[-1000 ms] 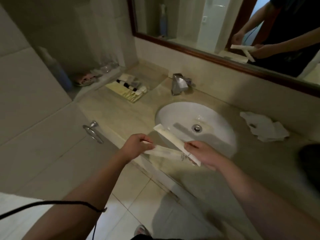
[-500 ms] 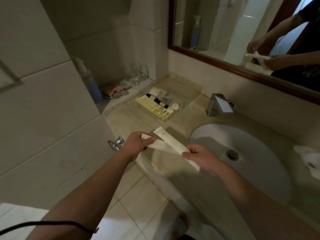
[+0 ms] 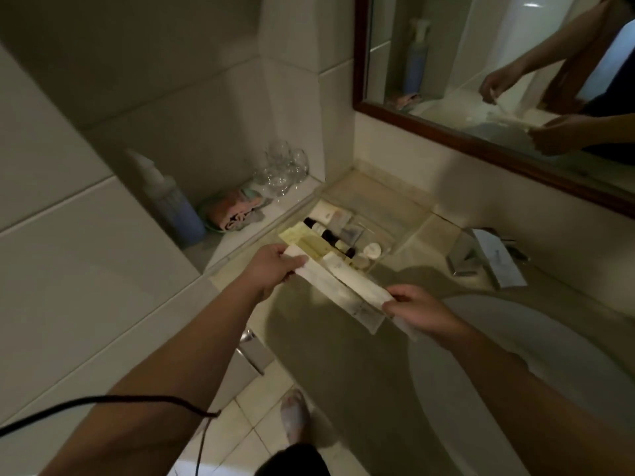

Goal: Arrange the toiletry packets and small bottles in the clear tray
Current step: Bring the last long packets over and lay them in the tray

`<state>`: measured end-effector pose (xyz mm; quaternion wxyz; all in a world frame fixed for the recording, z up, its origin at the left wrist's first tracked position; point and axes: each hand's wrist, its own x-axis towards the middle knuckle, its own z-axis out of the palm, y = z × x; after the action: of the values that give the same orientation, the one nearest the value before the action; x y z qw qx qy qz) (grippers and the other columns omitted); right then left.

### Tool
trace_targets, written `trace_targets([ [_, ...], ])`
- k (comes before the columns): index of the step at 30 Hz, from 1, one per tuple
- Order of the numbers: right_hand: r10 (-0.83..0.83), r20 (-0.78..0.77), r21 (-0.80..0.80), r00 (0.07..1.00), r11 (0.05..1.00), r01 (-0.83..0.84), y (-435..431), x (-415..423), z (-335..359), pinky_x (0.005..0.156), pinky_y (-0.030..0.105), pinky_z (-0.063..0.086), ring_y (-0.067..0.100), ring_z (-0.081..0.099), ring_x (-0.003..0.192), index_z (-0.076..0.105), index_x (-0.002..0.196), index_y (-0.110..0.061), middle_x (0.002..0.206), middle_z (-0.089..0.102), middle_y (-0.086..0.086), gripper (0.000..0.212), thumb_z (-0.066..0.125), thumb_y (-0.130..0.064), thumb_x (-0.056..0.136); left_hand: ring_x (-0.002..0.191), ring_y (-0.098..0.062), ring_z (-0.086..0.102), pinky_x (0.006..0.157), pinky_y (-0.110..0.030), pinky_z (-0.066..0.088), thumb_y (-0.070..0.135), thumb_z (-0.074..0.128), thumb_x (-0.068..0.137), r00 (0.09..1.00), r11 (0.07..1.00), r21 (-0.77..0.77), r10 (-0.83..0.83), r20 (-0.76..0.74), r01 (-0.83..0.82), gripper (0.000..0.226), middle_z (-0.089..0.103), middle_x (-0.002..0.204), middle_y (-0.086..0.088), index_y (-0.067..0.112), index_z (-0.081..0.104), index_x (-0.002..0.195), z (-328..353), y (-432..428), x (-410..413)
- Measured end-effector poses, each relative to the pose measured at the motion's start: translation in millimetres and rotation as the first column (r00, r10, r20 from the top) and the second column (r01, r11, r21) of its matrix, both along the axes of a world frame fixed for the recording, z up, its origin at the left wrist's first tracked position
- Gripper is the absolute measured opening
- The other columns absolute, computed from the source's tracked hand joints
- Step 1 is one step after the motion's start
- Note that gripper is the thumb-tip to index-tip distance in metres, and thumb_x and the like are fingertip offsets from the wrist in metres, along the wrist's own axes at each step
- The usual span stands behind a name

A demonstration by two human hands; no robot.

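Hands hold two long white packets (image 3: 347,286) above the counter's (image 3: 343,355) front edge.
Left hand (image 3: 271,269) pinches one end, right hand (image 3: 419,310) the other, just before the clear tray (image 3: 395,242).

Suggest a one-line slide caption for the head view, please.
Left hand and right hand hold long white packets before the clear tray of toiletries.

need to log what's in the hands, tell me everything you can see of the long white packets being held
The long white packets are two flat, narrow paper-like sleeves, pale cream, with small dark print near the right end, too blurred to read. They lie nearly side by side, overlapping, slanting from upper left to lower right, held in the air over the counter edge just in front of the clear tray. The left hand pinches their left end, the right hand their right end.
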<state>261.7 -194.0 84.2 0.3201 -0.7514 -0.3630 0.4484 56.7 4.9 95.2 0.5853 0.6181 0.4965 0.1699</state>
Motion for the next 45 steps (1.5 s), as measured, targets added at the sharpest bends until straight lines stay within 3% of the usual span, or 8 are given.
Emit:
trace_targets([
  [6,-0.076,0.1,-0.065,0.992,0.994,0.082,64,11,-1,0.081,0.034,0.052,0.016,0.066,0.091,0.068,0.117,-0.022,0.1,0.07,-0.002,0.027,0.066,-0.023,0.09,0.044,-0.01,0.048,0.042,-0.02,0.041,0.018,0.074,0.081,0.995,0.996,-0.005,-0.086,-0.04,0.086,0.009,0.06,0.053,0.0,0.01,0.07,0.078,-6,81,31],
  [10,-0.101,0.124,-0.151,0.987,0.981,0.12,109,9,2,0.061,0.018,0.043,0.002,0.057,0.075,0.065,0.123,-0.022,0.105,0.066,-0.002,0.031,0.064,-0.023,0.092,0.05,-0.015,0.055,0.048,-0.024,0.044,0.016,0.074,0.078,0.969,0.98,0.039,-0.187,-0.16,0.196,0.012,0.066,0.062,-0.007,0.005,0.071,0.084,-19,133,43],
  [14,-0.151,0.115,-0.201,0.982,0.964,0.172,148,8,-3,0.067,0.024,0.049,0.007,0.063,0.079,0.067,0.119,-0.021,0.097,0.069,-0.003,0.028,0.063,-0.022,0.091,0.046,-0.003,0.061,0.043,-0.014,0.047,0.012,0.075,0.078,0.935,0.963,0.064,-0.238,-0.262,0.263,0.015,0.066,0.067,-0.001,0.005,0.069,0.09,-34,163,50],
  [21,-0.045,0.178,-0.229,0.983,0.97,0.086,190,0,-15,0.081,0.03,0.051,0.015,0.064,0.093,0.069,0.114,-0.02,0.105,0.069,0.001,0.024,0.064,-0.019,0.09,0.085,-0.022,0.067,0.066,-0.026,0.044,0.023,0.074,0.077,0.949,0.979,0.146,-0.093,-0.303,0.142,0.027,0.071,0.093,-0.007,0.007,0.07,0.099,-62,166,43],
  [30,0.168,0.339,-0.288,0.926,0.955,-0.068,186,2,-29,0.072,0.023,0.044,0.011,0.062,0.089,0.068,0.115,-0.024,0.103,0.069,-0.002,0.026,0.062,-0.021,0.09,0.109,-0.025,0.059,0.087,-0.028,0.044,0.027,0.075,0.077,0.93,0.961,0.238,-0.048,-0.366,0.143,0.046,0.062,0.123,-0.006,0.014,0.059,0.118,-72,148,44],
  [38,0.215,0.568,-0.224,0.794,0.969,-0.102,182,-7,-40,0.07,0.031,0.04,0.022,0.058,0.078,0.069,0.084,-0.018,0.084,0.066,0.003,0.015,0.055,-0.021,0.09,0.104,-0.032,0.049,0.086,-0.042,0.046,0.033,0.076,0.069,0.839,0.715,0.583,-0.01,-0.544,0.387,0.04,0.055,0.112,-0.01,0.02,0.063,0.105,-80,129,36],
  [41,0.201,0.59,-0.189,0.782,0.976,-0.108,187,-12,-40,0.074,0.032,0.044,0.019,0.062,0.088,0.069,0.102,-0.025,0.1,0.069,-0.004,0.02,0.054,-0.019,0.09,0.121,-0.034,0.048,0.102,-0.043,0.04,0.025,0.07,0.076,0.82,0.583,0.617,-0.163,-0.548,0.528,0.036,0.057,0.129,-0.009,0.02,0.065,0.111,-87,130,31],
  [45,0.178,0.639,-0.169,0.748,0.982,-0.089,192,-21,-40,0.079,0.036,0.052,0.021,0.062,0.101,0.055,0.129,-0.032,0.118,0.062,-0.002,0.039,0.054,-0.025,0.091,0.145,-0.029,0.021,0.116,-0.044,0.024,0.029,0.048,0.092,0.682,0.432,0.531,-0.397,-0.613,0.729,0.05,0.027,0.157,-0.006,0.019,0.044,0.14,-93,129,28],
])
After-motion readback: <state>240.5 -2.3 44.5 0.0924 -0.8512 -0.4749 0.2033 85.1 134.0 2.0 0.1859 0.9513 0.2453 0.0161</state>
